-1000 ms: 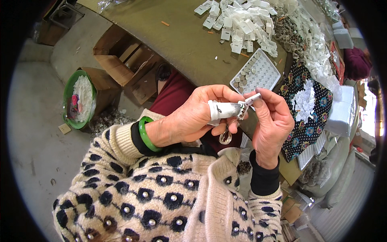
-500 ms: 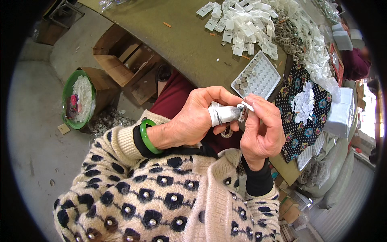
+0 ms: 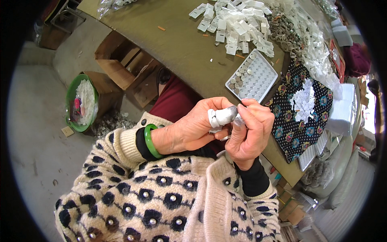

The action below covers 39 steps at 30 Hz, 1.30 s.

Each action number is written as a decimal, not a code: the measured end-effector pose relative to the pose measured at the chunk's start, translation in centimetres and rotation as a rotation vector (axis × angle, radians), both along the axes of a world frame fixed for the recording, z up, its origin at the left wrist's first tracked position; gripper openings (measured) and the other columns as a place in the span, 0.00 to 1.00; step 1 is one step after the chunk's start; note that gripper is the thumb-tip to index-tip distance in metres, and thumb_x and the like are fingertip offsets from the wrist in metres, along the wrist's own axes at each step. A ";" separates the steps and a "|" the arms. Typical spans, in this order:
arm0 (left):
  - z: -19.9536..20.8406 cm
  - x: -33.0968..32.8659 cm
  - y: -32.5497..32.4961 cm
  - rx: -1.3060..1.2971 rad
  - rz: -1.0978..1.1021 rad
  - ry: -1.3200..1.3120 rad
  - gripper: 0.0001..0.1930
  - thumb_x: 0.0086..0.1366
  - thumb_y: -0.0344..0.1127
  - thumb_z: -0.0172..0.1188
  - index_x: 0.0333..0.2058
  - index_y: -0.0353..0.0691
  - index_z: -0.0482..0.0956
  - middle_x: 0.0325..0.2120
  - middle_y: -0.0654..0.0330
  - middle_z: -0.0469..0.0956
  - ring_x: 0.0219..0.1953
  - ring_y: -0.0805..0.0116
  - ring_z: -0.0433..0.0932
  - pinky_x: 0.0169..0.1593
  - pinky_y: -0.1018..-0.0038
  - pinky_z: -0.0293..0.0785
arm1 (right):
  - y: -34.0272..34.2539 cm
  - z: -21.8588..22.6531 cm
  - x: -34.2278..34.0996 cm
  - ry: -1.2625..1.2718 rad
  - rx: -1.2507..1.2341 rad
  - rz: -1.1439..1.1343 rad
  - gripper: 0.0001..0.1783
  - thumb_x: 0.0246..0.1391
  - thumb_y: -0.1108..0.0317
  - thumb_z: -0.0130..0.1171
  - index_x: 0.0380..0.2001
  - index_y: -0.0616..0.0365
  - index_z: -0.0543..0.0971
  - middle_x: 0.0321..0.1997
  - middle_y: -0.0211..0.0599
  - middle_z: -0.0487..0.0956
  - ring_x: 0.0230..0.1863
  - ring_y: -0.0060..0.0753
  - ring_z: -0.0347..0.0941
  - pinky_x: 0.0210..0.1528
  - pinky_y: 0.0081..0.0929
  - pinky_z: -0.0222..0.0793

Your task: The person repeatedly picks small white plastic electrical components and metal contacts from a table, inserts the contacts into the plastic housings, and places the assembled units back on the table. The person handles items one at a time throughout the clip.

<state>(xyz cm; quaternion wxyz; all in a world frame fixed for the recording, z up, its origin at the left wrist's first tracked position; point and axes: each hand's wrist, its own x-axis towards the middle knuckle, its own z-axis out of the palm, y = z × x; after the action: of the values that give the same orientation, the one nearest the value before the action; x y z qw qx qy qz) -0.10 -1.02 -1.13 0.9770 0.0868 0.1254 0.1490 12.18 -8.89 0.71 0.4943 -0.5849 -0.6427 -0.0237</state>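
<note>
My left hand (image 3: pixel 191 127) is closed, with white wrapping, greyed near the tip, around one finger. A green bangle (image 3: pixel 150 141) circles that wrist. Against the wrapped fingertip, my right hand (image 3: pixel 254 131) pinches with thumb and fingers. Whatever lies between the two hands is mostly covered by fingers; only a small shiny bit (image 3: pixel 225 138) shows under the left fingers. Just beyond my hands on the table lies a white tray (image 3: pixel 262 78) with round pockets. Several small round metallic pieces (image 3: pixel 238 76) fill its left side.
White plastic pieces (image 3: pixel 238 28) are heaped on the green table (image 3: pixel 173 46). A patterned black cloth (image 3: pixel 288 139) bears white scraps (image 3: pixel 303 101). Left of me stand a green basin (image 3: pixel 72 90) and an open cardboard box (image 3: pixel 111 66). A person in dark red (image 3: pixel 358 60) is at far right.
My hands have drawn closer together and slightly lower. The small white piece and metal part that showed between my fingertips are now covered by fingers. The view has shifted a little.
</note>
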 end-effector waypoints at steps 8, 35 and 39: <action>0.8 0.4 0.0 0.012 0.041 0.196 0.05 0.66 0.34 0.62 0.33 0.41 0.76 0.28 0.64 0.79 0.26 0.77 0.76 0.26 0.81 0.73 | -0.7 0.1 -0.5 -0.048 -0.089 -0.089 0.22 0.60 0.67 0.55 0.53 0.72 0.72 0.46 0.53 0.72 0.45 0.53 0.71 0.48 0.45 0.70; -0.2 1.3 1.6 0.197 -0.040 0.051 0.10 0.68 0.30 0.57 0.46 0.36 0.74 0.42 0.46 0.78 0.33 0.61 0.83 0.23 0.78 0.79 | -6.6 0.9 12.5 -0.005 -0.403 -0.549 0.09 0.51 0.84 0.55 0.36 0.65 0.78 0.38 0.42 0.73 0.38 0.41 0.73 0.41 0.31 0.70; -0.3 1.4 1.5 0.174 -0.018 0.047 0.11 0.68 0.30 0.56 0.47 0.35 0.74 0.43 0.46 0.77 0.35 0.60 0.83 0.30 0.74 0.83 | -6.4 -0.3 12.2 -0.108 -0.461 -0.616 0.11 0.49 0.81 0.60 0.39 0.64 0.78 0.38 0.42 0.73 0.39 0.44 0.72 0.42 0.34 0.70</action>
<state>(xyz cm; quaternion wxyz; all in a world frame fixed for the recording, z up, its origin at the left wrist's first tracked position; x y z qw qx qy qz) 1.30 0.49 -1.41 0.9639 0.1759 0.1339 0.1486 24.39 -15.30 0.40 0.2850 -0.8441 -0.4506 -0.0567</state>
